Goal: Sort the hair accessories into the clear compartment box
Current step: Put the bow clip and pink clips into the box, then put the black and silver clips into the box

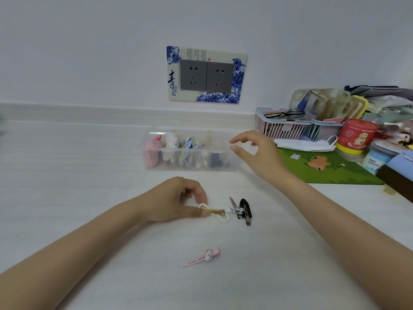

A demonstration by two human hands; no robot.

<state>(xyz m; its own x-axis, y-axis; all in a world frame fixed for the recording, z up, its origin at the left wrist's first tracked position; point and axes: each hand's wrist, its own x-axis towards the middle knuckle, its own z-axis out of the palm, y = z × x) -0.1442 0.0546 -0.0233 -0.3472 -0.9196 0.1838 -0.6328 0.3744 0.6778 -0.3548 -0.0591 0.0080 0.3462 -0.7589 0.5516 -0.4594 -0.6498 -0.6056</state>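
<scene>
A clear compartment box [223,166] stands on the white table near the wall, with several hair accessories in its sections. My left hand [178,201] pinches a white hair clip with a gold bar [215,212] just above the table. To its right lie a silver clip [235,208] and a black clip [245,210], side by side. A pink clip with a small white animal [206,256] lies closer to me. My right hand [257,151] hovers by the box's right end, fingers apart and holding nothing.
At the right edge sit a green mat [324,173], a white face mask [306,145], pink and blue baskets [283,128], a red and yellow tub [355,136] and piled clutter. A decorated double socket [206,74] is on the wall behind.
</scene>
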